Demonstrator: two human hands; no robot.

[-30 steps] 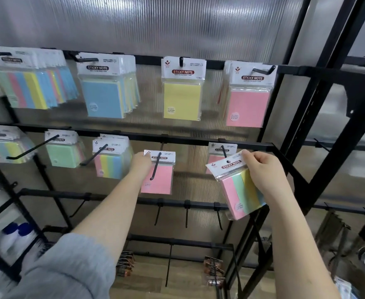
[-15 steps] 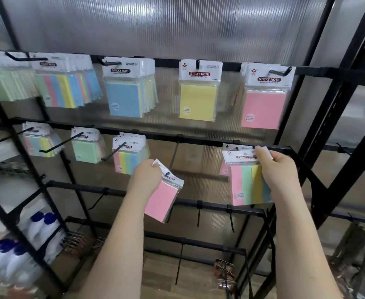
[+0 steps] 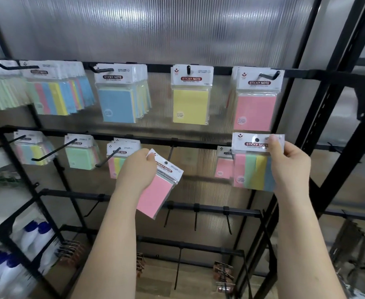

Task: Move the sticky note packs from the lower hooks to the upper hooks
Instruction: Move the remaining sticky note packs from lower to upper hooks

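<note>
My left hand (image 3: 137,169) grips a pink sticky note pack (image 3: 158,190) by its header card, tilted, off any hook, just left of a bare lower hook (image 3: 170,152). My right hand (image 3: 289,165) holds a striped pink-green-yellow-blue pack (image 3: 252,169) upright by its top right corner, below the upper pink pack (image 3: 256,111) and its hook (image 3: 269,75). Another pink pack (image 3: 223,167) still hangs on the lower rail behind it. The upper rail also carries yellow (image 3: 190,104), blue (image 3: 118,106) and striped packs (image 3: 54,98).
Lower-rail hooks at left hold a striped pack (image 3: 115,162), a green pack (image 3: 79,156) and a pale striped pack (image 3: 31,152). Black rack uprights (image 3: 328,100) stand on the right. Bare hooks line a rail (image 3: 199,208) below my hands. White bottles with blue caps (image 3: 32,236) sit lower left.
My left hand has pulled the pink pack off its lower hook and tilted it. My right hand has lifted the striped pack up toward the upper pink pack.
</note>
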